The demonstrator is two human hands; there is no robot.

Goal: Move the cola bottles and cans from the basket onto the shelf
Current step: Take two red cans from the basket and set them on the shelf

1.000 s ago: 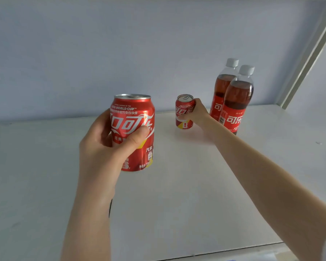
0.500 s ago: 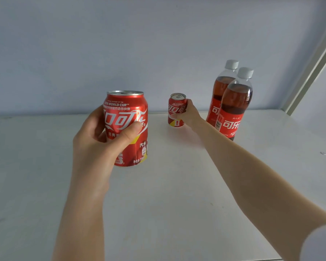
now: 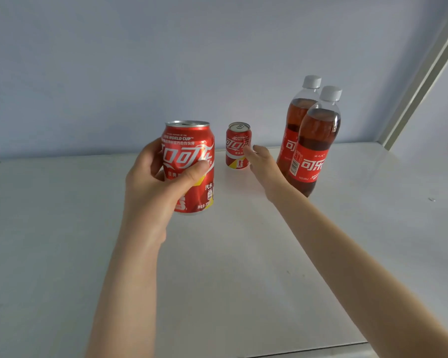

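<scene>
My left hand (image 3: 153, 192) grips a red cola can (image 3: 189, 161) upright above the white shelf (image 3: 217, 280). A second red cola can (image 3: 238, 146) stands on the shelf near the back wall. My right hand (image 3: 265, 166) is just right of that can with fingers loosened, fingertips close to its side and not wrapped around it. Two cola bottles (image 3: 313, 140) with white caps stand side by side right of the can, one behind the other. The basket is out of view.
The pale back wall (image 3: 166, 60) closes the shelf behind the cans. A shelf upright (image 3: 422, 73) runs diagonally at the right. The shelf's front edge (image 3: 321, 350) lies at the bottom right.
My right hand has let go of the far can, which now stands alone on the shelf, and has drawn back slightly. My left hand keeps its can, holding it about level.
</scene>
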